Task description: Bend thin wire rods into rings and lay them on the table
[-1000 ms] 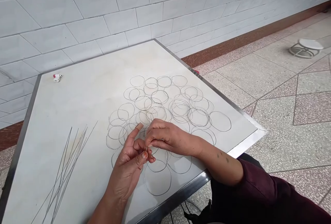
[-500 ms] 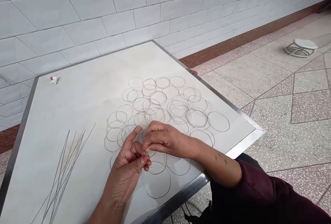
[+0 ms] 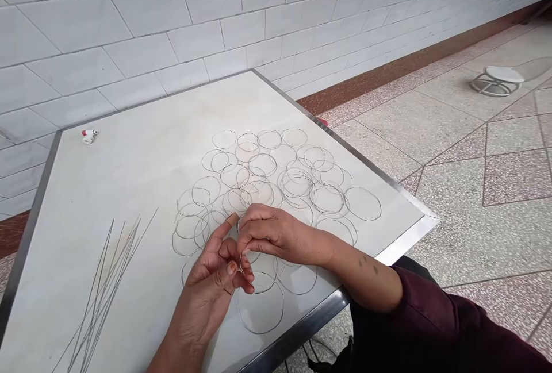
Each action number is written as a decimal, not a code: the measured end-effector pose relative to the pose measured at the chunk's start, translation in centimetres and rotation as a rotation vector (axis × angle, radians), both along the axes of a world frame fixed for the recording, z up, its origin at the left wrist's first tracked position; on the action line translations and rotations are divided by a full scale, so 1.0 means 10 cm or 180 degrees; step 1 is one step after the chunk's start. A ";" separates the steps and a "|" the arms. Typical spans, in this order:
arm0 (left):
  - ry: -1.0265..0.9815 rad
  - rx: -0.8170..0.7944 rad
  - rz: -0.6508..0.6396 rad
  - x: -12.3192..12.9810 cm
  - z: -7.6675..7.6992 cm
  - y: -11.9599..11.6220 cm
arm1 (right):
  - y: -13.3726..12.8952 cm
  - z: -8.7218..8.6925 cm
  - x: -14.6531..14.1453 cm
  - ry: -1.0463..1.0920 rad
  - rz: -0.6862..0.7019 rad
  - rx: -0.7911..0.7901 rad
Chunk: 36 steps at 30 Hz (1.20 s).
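My left hand (image 3: pixel 209 284) is raised palm inward above the table, its thumb pinched toward the curled fingers on a thin wire (image 3: pixel 240 261). A tan strip is wrapped on its index fingertip, which points up and away. Beside it, the fingertips of my right hand (image 3: pixel 280 232) pinch the same wire from above. Most of that wire is hidden by the fingers, so its full shape cannot be made out. Beneath and beyond both hands lie several thin wire rings (image 3: pixel 283 304), many overlapping.
Several straight wires (image 3: pixel 103 289) lie in a loose bundle on the left of the white table (image 3: pixel 142 160). A small red and white object (image 3: pixel 89 136) sits near the far left corner. Metal edging borders the table. A white tiled wall stands behind; a low round stool (image 3: pixel 498 80) is on the floor.
My left thumb has shifted slightly left, away from the right fingertips, and more of the wire shows between the hands. The view has moved a little. The rings lie as before.
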State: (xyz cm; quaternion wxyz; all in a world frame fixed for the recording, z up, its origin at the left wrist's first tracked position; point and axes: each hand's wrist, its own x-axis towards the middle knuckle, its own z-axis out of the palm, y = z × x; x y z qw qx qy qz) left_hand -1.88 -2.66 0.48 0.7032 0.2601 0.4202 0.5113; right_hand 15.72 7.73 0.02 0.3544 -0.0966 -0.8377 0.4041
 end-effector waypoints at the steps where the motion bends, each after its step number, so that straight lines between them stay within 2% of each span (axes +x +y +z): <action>1: 0.0011 -0.0038 0.0021 0.01 0.01 0.00 | 0.00 0.00 0.00 0.0053 0.0027 0.0000; 5: 0.0238 -0.0185 0.0173 0.06 0.07 0.00 | -0.01 -0.01 -0.02 0.0180 0.0030 0.0070; 8: 0.0234 -0.0051 0.0410 0.10 0.09 -0.01 | -0.03 -0.03 -0.03 0.0105 -0.0061 -0.0049; 11: 0.0209 0.0165 0.0679 0.10 0.07 -0.02 | -0.05 -0.03 -0.04 0.0095 -0.0299 -0.0424; 15: 0.0199 0.0445 0.0937 0.05 0.02 -0.02 | -0.08 -0.02 -0.06 0.0061 -0.0911 -0.0958; 19: 0.0218 0.0496 0.1293 0.03 0.04 -0.01 | -0.12 -0.02 -0.11 0.0015 -0.1253 -0.1953; 23: 0.0151 0.0417 0.1572 0.03 0.09 0.02 | -0.15 -0.08 -0.16 0.0259 -0.0900 -0.3338; 26: -0.0051 0.0402 0.1758 0.01 0.08 0.05 | -0.17 -0.11 -0.19 0.0473 -0.0632 -0.4027; 28: -0.0183 0.0369 0.1886 0.00 0.06 0.07 | -0.19 -0.11 -0.21 0.0407 -0.0413 -0.4187; 32: -0.0238 0.0272 0.1988 -0.03 0.01 0.08 | -0.26 -0.10 -0.25 0.0217 0.0047 -0.4152; 36: -0.0089 0.0250 0.2034 -0.04 -0.02 0.07 | -0.30 -0.12 -0.29 0.0199 0.0069 -0.4107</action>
